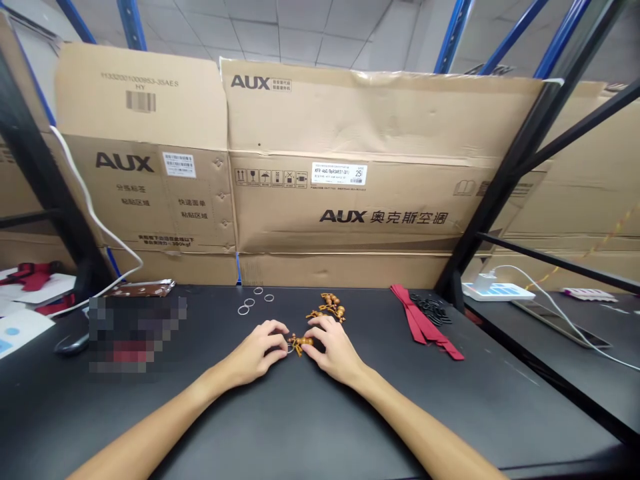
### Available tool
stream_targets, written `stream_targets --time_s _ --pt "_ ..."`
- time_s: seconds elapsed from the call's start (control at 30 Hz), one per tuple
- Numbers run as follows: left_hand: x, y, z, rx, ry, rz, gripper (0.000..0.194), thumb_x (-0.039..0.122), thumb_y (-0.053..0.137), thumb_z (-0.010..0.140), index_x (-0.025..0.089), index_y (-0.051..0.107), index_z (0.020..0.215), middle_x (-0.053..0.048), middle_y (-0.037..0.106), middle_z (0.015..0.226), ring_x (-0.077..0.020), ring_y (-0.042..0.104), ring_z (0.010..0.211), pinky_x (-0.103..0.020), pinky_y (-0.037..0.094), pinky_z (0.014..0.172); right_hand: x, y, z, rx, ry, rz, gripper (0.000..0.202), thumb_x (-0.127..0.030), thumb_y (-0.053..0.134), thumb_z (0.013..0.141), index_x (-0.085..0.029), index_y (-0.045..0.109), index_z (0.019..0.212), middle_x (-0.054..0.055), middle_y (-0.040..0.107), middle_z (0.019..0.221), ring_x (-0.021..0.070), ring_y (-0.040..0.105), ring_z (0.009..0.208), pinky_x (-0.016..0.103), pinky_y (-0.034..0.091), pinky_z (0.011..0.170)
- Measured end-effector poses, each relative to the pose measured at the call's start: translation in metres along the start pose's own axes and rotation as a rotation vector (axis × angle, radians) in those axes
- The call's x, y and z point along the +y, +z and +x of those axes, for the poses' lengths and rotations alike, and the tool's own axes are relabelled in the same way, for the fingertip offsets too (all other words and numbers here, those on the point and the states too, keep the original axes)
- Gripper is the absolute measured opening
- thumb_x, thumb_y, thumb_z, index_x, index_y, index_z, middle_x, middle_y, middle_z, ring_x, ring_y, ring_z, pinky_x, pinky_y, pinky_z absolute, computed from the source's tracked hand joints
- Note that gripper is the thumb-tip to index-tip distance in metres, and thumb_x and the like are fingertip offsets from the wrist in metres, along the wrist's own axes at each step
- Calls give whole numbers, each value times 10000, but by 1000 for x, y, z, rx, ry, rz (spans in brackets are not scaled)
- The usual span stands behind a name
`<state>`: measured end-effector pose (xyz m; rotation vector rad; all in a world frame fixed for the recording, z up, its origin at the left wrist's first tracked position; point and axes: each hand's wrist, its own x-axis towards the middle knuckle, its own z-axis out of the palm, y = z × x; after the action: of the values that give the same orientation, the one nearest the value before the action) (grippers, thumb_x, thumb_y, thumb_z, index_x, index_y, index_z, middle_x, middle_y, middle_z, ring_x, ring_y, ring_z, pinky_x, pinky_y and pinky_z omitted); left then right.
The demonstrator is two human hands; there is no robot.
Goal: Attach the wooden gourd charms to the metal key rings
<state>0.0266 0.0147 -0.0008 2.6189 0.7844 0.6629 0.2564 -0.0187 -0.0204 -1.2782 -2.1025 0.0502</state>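
Observation:
My left hand rests low over the black table, its fingers curled round the edge of a thin metal ring. Facing it, my right hand has thumb and fingers closed on a small brown gourd-shaped pendant with a yellow-brown cord. The ring and the pendant's cord lie close together between my fingertips; whether they are joined is too small to tell. Just beyond my right hand sits a little pile of similar gourd pendants. Several loose metal rings lie beyond my left hand.
Red ribbon strips and a heap of black clasps lie to the right. Tall cardboard boxes wall off the back. A pixelated patch covers something at left, near a dark mouse-like object. Black metal posts flank the table.

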Motion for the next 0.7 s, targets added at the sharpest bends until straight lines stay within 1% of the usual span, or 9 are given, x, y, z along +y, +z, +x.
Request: stream_targets --time_s 0.1,0.2,0.3,0.37,0.47,0.53,0.6,0.63,0.7 --pt "1 -1 -1 -31 19 -1 143 244 514 918 232 648 870 -35 551 1179 -195 534 1086 -335 419 974 0 0 1 5 16 -22 202 -280 648 836 -229 658 1031 83 598 1131 243 516 1108 414 436 938" --pt "3 -3 -2 -17 9 38 127 250 521 907 219 630 850 -47 545 1182 -205 533 1065 -359 425 958 0 -1 2 15 18 -20 288 -271 669 814 -224 622 1095 89 584 1144 247 507 1117 415 434 943" --pt "6 -3 -3 39 -12 109 81 271 564 875 205 600 843 -60 523 1205 -221 522 1058 -376 429 926 3 -4 2 51 25 -28 180 -265 670 810 -212 634 978 87 582 1113 249 510 1095 417 430 930" --pt "9 -3 -3 66 -3 160 90 289 598 852 202 590 873 -65 536 1164 -219 530 1003 -368 437 879 5 -7 1 74 35 -35 102 -268 661 818 -207 634 897 83 583 1087 249 514 1070 421 430 911" --pt "14 0 -1 14 62 226 98 281 540 895 207 605 890 -43 584 957 -186 546 849 -334 436 794 6 -9 -1 94 47 -29 73 -272 646 831 -203 629 848 77 582 1054 243 518 1029 420 433 888" --pt "15 3 2 -39 90 254 170 267 468 937 215 627 909 -33 593 865 -179 550 810 -323 430 773 6 -8 -2 102 36 -15 70 -270 644 832 -203 626 841 72 581 1042 235 518 1013 412 434 890" --pt "13 6 5 -39 62 284 212 299 447 950 225 638 1007 -49 615 928 -198 559 866 -342 434 796 7 -6 -2 104 18 -3 68 -267 646 829 -205 625 847 68 579 1045 228 517 1011 401 435 898" --pt "11 8 7 -21 28 301 246 339 457 946 232 624 1093 -63 620 1013 -218 559 927 -364 436 826 7 -5 -2 101 12 0 69 -266 648 827 -206 625 850 67 578 1050 226 516 1014 398 435 902" --pt "4 9 9 17 -55 330 398 442 475 928 241 546 1265 -93 577 1216 -267 527 1082 -427 423 911 9 -3 -1 91 16 -5 75 -270 653 823 -207 627 854 66 577 1062 227 517 1022 400 437 908"
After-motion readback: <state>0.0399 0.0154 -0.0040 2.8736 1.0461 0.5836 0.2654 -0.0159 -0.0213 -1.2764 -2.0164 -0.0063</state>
